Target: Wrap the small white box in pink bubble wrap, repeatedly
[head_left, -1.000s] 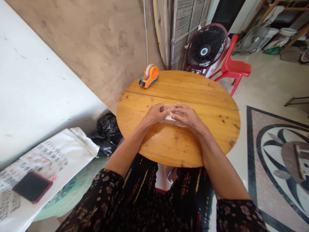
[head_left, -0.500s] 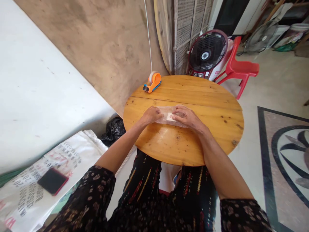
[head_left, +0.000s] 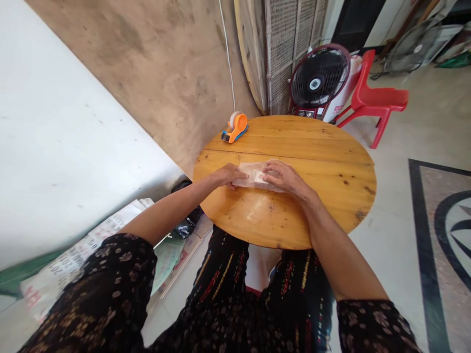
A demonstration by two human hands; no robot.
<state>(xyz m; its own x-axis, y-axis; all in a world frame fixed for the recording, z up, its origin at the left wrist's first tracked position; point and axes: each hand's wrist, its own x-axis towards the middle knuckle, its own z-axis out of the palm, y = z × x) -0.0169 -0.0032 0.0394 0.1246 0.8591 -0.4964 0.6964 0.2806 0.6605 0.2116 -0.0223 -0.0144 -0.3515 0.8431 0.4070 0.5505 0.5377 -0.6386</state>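
In the head view, I am holding the near-left end of the clear wrap (head_left: 252,167) in my left hand (head_left: 230,176), the thumb lying over it and the fingers keeping a narrow grip. My right hand (head_left: 282,177) is curving over the other end, its fingertips resting at the small white piece (head_left: 259,177); whether those fingers are closing on anything, I cannot tell. The white piece is lying at the wrap, between my hands, above the middle of the round wooden table (head_left: 268,215). An orange tape dispenser (head_left: 238,128) is standing near the table's far left edge. Beyond the far right edge, a dark red fan (head_left: 319,76) is standing beside a red chair (head_left: 380,99).
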